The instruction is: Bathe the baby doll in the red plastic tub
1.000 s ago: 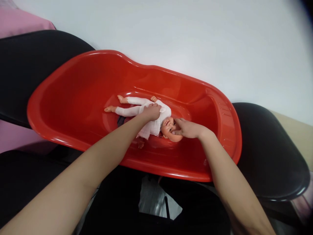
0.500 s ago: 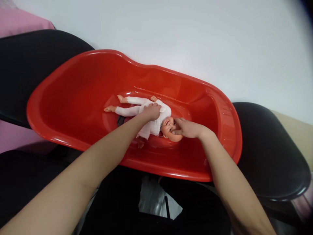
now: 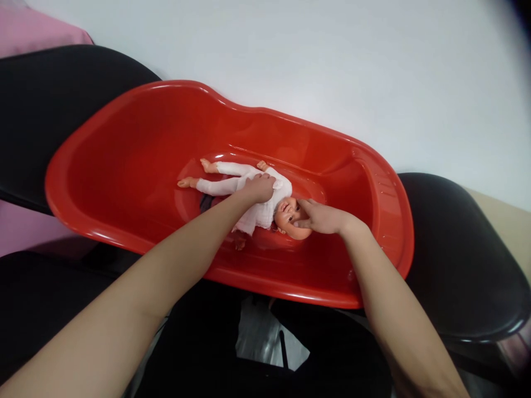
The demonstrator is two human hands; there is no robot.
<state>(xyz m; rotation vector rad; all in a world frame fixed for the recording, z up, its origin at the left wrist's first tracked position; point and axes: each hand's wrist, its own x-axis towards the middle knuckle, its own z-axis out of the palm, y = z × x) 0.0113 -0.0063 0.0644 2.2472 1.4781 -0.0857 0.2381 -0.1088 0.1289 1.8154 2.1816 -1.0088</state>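
Observation:
A baby doll [image 3: 226, 186] in white clothes lies face up in a red baby bathtub [image 3: 124, 138]. Its feet point left and its head [image 3: 286, 214] lies to the right. My left hand [image 3: 260, 188] is closed on the doll's chest, with a bunched bit of white cloth [image 3: 277, 184] showing at its fingers. More of this gauzy cloth, or of the doll's top, spreads below that hand; I cannot tell which. Around the top of the doll's head my right hand [image 3: 321, 216] is curved, thumb and fingers apart and gripping it.
Black chair seats [image 3: 460, 254] stand at the right and left ends of the tub, seemingly under it. A white wall [image 3: 311, 55] rises behind. Pink fabric [image 3: 41, 27] shows at the upper left. Something dark [image 3: 205, 203] lies by the doll's legs.
Almost nothing differs. The view has shifted very slightly; both hands keep their places on the doll.

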